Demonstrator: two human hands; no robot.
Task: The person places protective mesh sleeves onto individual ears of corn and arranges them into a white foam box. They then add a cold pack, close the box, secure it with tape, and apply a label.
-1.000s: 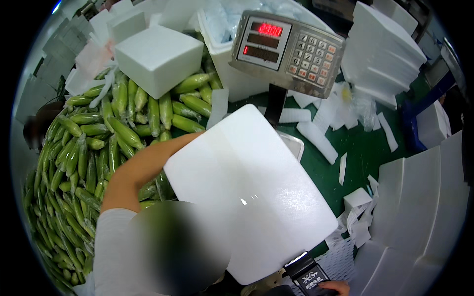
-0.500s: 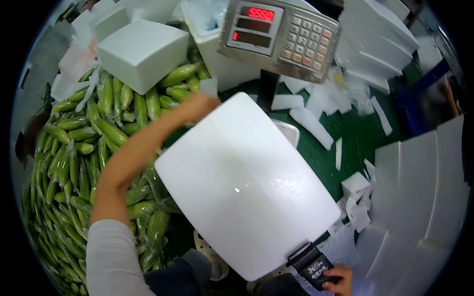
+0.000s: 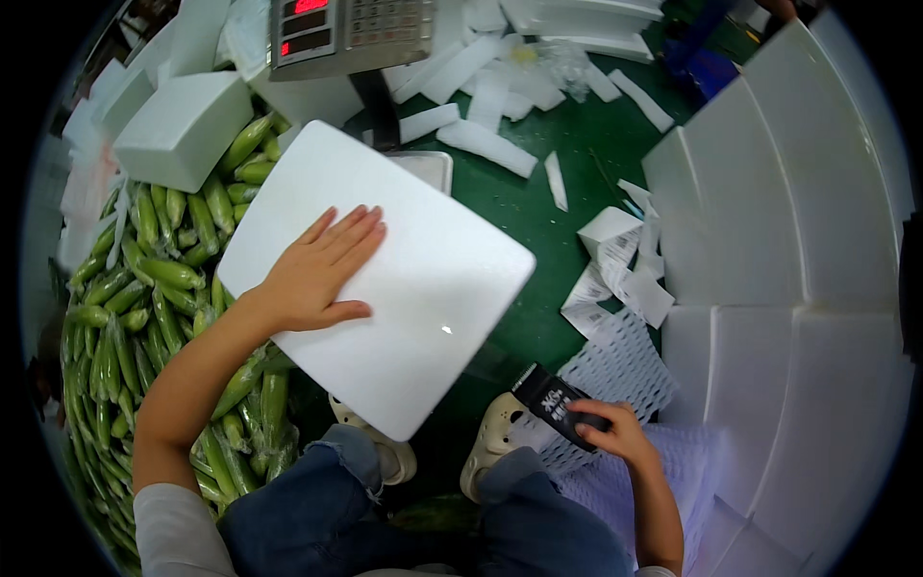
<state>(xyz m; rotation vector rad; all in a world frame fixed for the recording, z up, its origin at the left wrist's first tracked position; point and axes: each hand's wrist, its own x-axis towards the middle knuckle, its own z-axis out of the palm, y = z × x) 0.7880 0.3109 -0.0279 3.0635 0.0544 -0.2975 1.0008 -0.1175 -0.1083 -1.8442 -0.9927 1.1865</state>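
My left hand (image 3: 317, 274) lies flat on the white foam box (image 3: 442, 260), palm down with the fingers stretched out. The box sits turned at an angle in front of me, over a metal scale plate (image 3: 433, 168) whose edge shows behind it. In my right hand (image 3: 623, 433) is a black tape dispenser (image 3: 558, 404) with a toothed edge, held just off the box's near right side. A faint clear strip seems to run between box and dispenser, but it is hard to make out.
Wrapped green corn cobs or similar long vegetables (image 3: 115, 337) are heaped at left, with another foam box (image 3: 183, 130) on top. A scale display (image 3: 351, 34) stands at the back. Foam strips (image 3: 486, 144) and paper labels (image 3: 615, 264) litter the green floor. Stacked foam boxes (image 3: 740, 202) wall the right.
My left hand has come from the box's far left edge onto its top and opened flat. The dispenser has moved away from the box's near corner. The whole view has shifted.
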